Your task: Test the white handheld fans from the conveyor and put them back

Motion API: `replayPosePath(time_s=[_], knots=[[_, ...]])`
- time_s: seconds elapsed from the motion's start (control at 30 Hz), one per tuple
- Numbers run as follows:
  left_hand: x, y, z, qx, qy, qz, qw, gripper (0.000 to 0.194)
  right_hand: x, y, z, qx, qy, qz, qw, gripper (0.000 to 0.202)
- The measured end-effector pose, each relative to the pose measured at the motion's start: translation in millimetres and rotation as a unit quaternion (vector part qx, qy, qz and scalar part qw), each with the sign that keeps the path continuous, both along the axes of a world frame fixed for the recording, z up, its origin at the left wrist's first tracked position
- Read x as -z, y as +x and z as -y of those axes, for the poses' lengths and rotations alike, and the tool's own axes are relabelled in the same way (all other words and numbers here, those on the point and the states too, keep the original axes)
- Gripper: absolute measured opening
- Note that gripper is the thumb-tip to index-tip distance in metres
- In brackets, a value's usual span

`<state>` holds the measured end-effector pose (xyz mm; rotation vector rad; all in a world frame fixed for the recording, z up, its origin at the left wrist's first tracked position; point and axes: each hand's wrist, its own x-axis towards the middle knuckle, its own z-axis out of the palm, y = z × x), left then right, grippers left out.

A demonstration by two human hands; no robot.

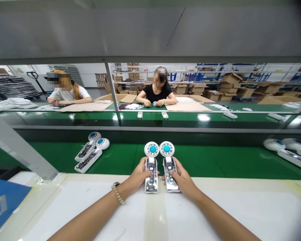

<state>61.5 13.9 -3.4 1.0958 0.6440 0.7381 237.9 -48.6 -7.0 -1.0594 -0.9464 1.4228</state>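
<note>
My left hand (pixel 139 174) is closed around a handheld fan (pixel 151 182), its thumb pressed on the exposed circuit board. A second handheld fan (pixel 171 183) sits in my right hand (pixel 183 177), again with the thumb on the board. Both fans point away from me, side by side, their round white heads with blue centres nearly touching. They are over the near edge of the white work surface (pixel 130 217). Fingers behind the fan bodies are mostly hidden.
Two more open-bodied fans (pixel 90 157) lie on the green belt (pixel 203 160) at left, others (pixel 291 154) at right. A blue bin or folder (pixel 7 204) is near left. A slanted metal post (pixel 22 150) stands there. Two people (pixel 157 92) work across the line.
</note>
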Motion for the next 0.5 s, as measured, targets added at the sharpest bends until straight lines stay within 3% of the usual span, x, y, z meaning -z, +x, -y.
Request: replayPosePath(time_s=[0.5], knots=[[9.8,-4.6,-4.2,0.029,0.02,0.034,0.999,0.058,7.2,3.3,-2.0,-0.06,0.077,0.013,0.995,0.071]])
